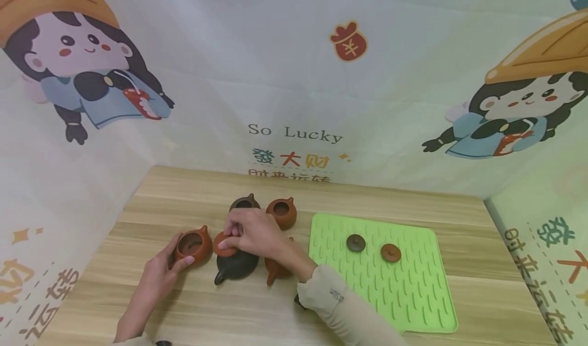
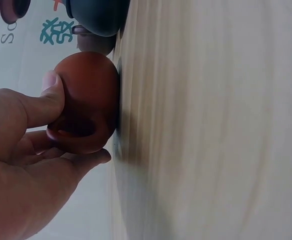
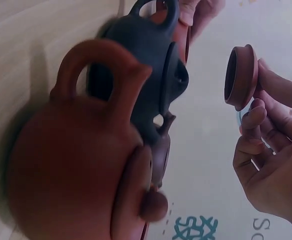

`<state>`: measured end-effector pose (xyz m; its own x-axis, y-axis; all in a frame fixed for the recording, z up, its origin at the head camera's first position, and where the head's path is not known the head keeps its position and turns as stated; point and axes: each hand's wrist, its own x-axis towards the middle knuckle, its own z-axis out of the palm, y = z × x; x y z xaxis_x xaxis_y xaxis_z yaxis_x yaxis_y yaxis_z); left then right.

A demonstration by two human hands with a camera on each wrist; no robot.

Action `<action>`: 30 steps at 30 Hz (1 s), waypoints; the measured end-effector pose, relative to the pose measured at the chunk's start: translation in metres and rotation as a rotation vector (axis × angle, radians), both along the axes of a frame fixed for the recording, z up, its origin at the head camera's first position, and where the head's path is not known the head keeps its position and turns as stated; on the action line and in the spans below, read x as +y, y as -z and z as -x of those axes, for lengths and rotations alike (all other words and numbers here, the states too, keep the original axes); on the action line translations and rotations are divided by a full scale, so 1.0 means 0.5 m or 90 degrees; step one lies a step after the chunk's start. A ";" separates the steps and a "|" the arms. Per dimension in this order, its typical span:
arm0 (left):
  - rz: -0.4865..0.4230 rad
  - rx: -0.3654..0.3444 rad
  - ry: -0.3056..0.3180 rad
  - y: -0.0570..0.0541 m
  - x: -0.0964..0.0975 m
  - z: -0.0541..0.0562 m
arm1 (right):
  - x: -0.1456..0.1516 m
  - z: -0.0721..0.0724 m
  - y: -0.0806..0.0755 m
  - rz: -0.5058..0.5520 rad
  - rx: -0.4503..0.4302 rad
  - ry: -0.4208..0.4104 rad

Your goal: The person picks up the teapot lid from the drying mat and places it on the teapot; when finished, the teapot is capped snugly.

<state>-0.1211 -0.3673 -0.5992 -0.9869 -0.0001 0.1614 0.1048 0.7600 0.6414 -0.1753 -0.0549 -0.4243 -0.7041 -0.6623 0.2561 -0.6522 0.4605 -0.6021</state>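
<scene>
In left hand point(image 1: 162, 268), a gripped teapot point(image 1: 201, 253); in right hand point(image 1: 259, 233), a pinched lid point(image 3: 242, 78)

Pale, creased cloth panels point(image 1: 257, 55) line the back and both sides of a wood-grain tabletop point(image 1: 482, 285) spanning the lower frame. A cartoon figure point(image 1: 98, 96) in an orange hat appears upper left, a matching print point(image 1: 505, 126) upper right. A red money bag point(image 1: 349, 42) hangs above the "So Lucky" lettering point(image 1: 295, 133) and multicolored Chinese characters point(image 1: 291, 159) at center. Soft light turns greenish at lower right.
</scene>
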 end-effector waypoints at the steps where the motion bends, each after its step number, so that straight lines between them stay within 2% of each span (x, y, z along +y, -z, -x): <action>1: 0.001 -0.001 0.000 -0.001 0.000 -0.001 | -0.006 0.000 0.002 -0.001 -0.003 -0.001; 7: 0.002 -0.013 -0.001 -0.007 0.000 -0.005 | -0.042 0.002 0.010 -0.019 -0.001 0.004; 13: -0.005 -0.032 0.003 -0.009 0.003 -0.008 | -0.086 0.009 0.017 -0.067 0.019 0.029; 21: -0.009 -0.022 0.000 -0.006 0.002 -0.011 | -0.143 0.022 0.030 -0.116 0.005 0.061; 30: -0.014 -0.026 0.004 -0.003 0.000 -0.003 | -0.166 0.036 0.037 -0.142 0.020 0.049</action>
